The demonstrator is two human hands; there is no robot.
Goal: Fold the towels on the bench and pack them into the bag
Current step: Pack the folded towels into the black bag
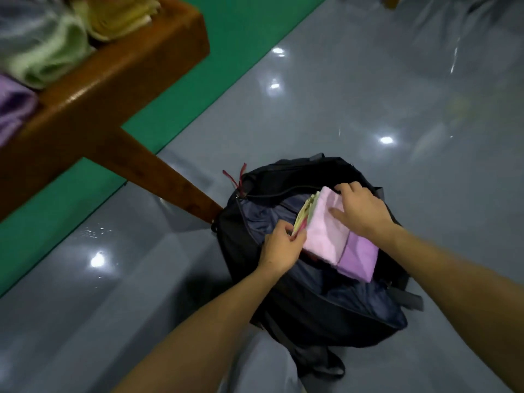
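- my left hand sits at the near left side of the towel stack, fingers curled round the stack's edge, pinching the yellowish towel that shows as a thin band on that side.
- my right hand lies flat on top of the pale pink towel, fingers fairly straight and spread, pressing down on it; the fingertips reach the far lip of the bag's opening.
- the pink towel is folded and lies on top, half inside the open black bag; a lilac towel sticks out from under it toward me.
- the bag stands on the glossy grey floor, its zip open wide, dark blue lining showing round the towels (a couple of red zip pulls stick up at the far left end of the opening).
- the bag's left side is just beside the slanted leg of the wooden bench; i cannot tell whether they touch.
- on the bench, up at the left of the view, lie more towels, blurred: a green towel, a yellow towel beyond it, and a purple towel at the picture's edge.
- a green mat runs under the bench, beside the grey floor.
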